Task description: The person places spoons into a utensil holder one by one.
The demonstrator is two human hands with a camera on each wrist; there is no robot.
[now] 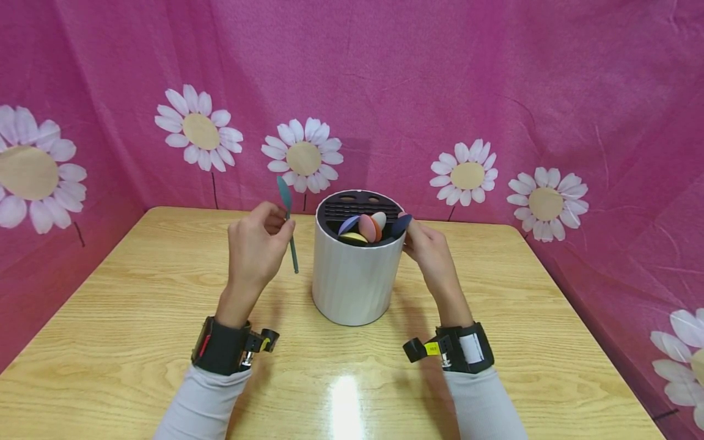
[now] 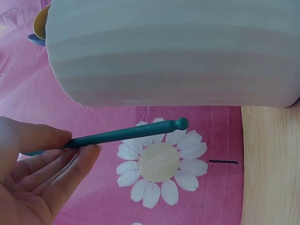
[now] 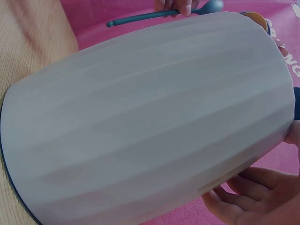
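My left hand (image 1: 257, 241) pinches a teal spoon (image 1: 285, 194) between thumb and fingers, left of a white ribbed utensil holder (image 1: 354, 278). The spoon stands nearly upright, bowl up; in the left wrist view its handle (image 2: 122, 134) with a rounded knob end sticks out past the fingertips. My right hand (image 1: 431, 247) grips the holder at its upper right side, with the thumb by the rim and the fingers (image 3: 255, 185) along the wall. Beside that thumb, a dark blue utensil head (image 1: 402, 225) leans over the rim.
Inside the holder stand several utensils, with pink (image 1: 367, 228), purple (image 1: 349, 224), white and yellow (image 1: 353, 238) heads showing. A black slotted insert (image 1: 357, 211) covers its back part. The wooden table (image 1: 165, 293) is backed by a pink curtain (image 1: 374, 79) with daisies.
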